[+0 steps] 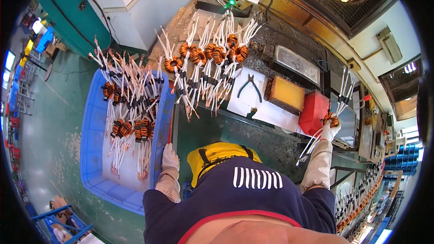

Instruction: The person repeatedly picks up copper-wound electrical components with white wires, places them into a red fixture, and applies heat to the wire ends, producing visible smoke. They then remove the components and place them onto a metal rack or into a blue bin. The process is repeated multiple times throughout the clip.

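Note:
My gloved right hand (pixel 330 132) is closed on a toroidal coil (pixel 330 119), an orange copper-wound ring with white-sleeved leads sticking up and hanging down. It is beside a red block-shaped container (pixel 313 112). My gloved left hand (pixel 170 159) is low, by the right wall of a blue plastic bin (pixel 90 142), its fingers drawn together. A thin red-orange strip runs up from those fingers; whether they grip it is unclear. Inside the bin lie several coils (pixel 121 129) with white leads and copper ends. More coils (pixel 198 56) lie in a row on the bench.
Dark-handled cutters (pixel 250 89) lie on white paper on the bench. Right of them stand a yellow-topped block (pixel 287 93) and a metal tray (pixel 297 65). A box with a green light (pixel 232 2) stands at the back. Many coils hang at lower right (pixel 359 201).

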A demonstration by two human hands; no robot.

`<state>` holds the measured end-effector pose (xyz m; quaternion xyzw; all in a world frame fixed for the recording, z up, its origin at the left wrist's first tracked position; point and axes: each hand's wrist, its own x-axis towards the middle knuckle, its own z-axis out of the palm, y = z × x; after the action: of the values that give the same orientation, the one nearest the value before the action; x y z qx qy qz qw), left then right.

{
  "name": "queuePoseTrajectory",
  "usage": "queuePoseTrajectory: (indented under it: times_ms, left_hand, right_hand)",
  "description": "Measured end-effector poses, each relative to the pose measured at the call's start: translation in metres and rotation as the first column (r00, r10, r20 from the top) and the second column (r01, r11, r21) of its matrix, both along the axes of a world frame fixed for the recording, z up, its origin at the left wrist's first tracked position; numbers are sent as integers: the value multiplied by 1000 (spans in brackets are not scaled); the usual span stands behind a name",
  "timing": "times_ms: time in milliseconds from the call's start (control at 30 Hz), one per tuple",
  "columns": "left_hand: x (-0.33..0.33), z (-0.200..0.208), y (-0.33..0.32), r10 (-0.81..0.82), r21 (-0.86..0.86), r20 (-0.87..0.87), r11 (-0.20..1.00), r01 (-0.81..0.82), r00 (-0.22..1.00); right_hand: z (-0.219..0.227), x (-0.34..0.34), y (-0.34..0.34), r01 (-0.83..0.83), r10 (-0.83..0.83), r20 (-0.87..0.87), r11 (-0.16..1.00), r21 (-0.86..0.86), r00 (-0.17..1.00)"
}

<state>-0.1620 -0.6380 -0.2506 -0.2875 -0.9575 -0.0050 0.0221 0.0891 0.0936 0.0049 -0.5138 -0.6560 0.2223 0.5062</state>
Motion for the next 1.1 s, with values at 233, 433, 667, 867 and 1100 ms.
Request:
queuePoseTrajectory:
  times_ms: [233,433,667,867,1100]
  left_hand:
    - [0,10,6,-199,703,649,525,-480,734]
    - [3,5,6,-563,615,634,-47,-787,529]
    - [-1,43,14,-109,-473,131,867,158,985]
    - [0,147,59,-95,-664,320,687,295,943]
    - [2,170,65,-211,-633,331,673,383,920]
  right_hand:
    - [-7,4,8,22,-22,47,1000,-19,999]
    - [-18,13,20,-44,41,-83,999,-27,996]
    - [-9,9,8,53,-54,96,999,5,994]
    - [12,0,-18,14,-14,9,1000,-1,1000]
    - [17,-10,-20,103,-101,186,995,1,977]
